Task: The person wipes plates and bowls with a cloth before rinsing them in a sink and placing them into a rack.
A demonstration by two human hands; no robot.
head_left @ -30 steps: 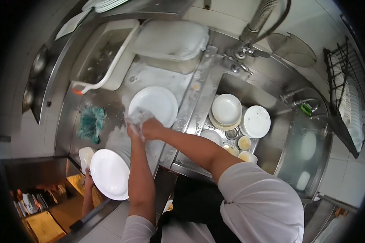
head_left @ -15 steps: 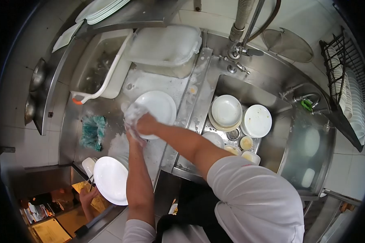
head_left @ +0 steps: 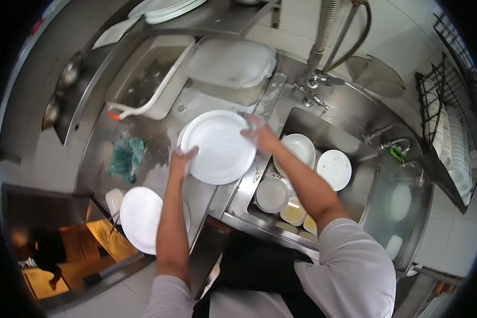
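Note:
A round white plate (head_left: 221, 148) is held up over the steel drainboard (head_left: 196, 100), with both my hands at its rim. My left hand (head_left: 184, 158) grips the left edge, thumb on top. On the upper right edge is my right hand (head_left: 257, 132), blurred by motion, its fingers curled over the rim. A dark bit shows by those fingertips, too small to name. The edge of another white plate peeks out behind the held one on the left. To the left of my left hand lies a crumpled green cloth or bag (head_left: 127, 159).
More white plates (head_left: 143, 220) stand by the counter's front left. The right-hand sink (head_left: 350, 132) holds stacked bowls (head_left: 297, 151), a soiled plate (head_left: 334, 169) and small dishes. A grey tub (head_left: 167, 95) and a lidded plastic box (head_left: 230, 63) sit behind. A person (head_left: 47, 249) is beyond the opening at lower left.
My hands have parted from their foamy overlap above the plate and now grasp opposite edges, with the plate raised. The view has shifted, and the other person's hand by the lower-left plates has gone.

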